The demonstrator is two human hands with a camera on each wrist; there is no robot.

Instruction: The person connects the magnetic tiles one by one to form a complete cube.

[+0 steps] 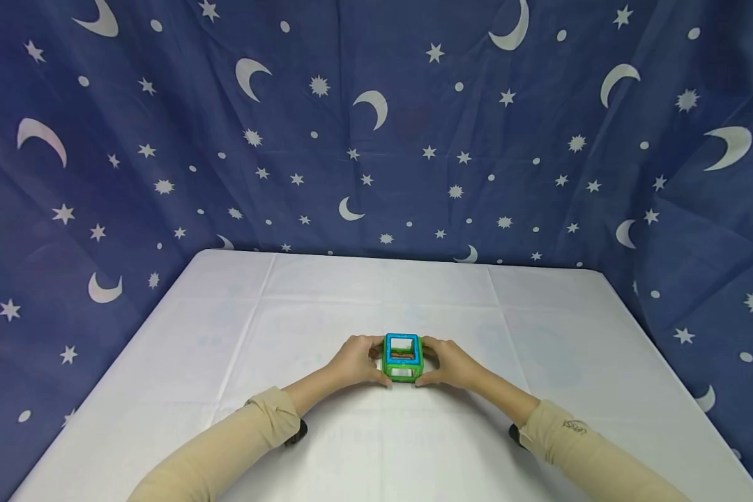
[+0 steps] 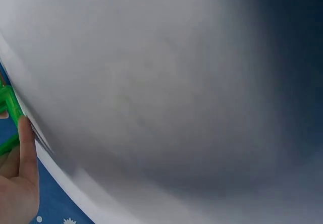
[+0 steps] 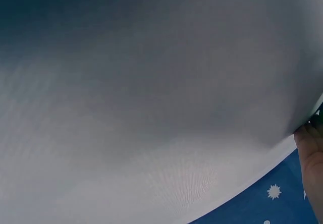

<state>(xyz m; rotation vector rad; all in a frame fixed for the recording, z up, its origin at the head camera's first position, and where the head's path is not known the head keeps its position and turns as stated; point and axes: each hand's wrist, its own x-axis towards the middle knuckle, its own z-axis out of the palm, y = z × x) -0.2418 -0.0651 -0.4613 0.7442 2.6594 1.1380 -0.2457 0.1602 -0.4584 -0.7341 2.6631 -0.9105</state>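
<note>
A small cube of open plastic frames (image 1: 403,362), blue on top and green on the sides, sits on the white table in the head view. My left hand (image 1: 354,361) grips its left side, thumb near the front lower corner and fingers round the back. From the other side my right hand (image 1: 448,364) holds it in the same way. In the left wrist view a green edge of the cube (image 2: 14,105) shows beside the left fingers. Only a dark bit of the cube appears past the right hand (image 3: 310,158) in the right wrist view.
A white cloth with fold creases covers the table (image 1: 376,286). Behind it and along both sides hangs a blue curtain (image 1: 408,125) with moons and stars. Dark bands (image 1: 296,434) sit under both wrists by the beige sleeves (image 1: 226,446).
</note>
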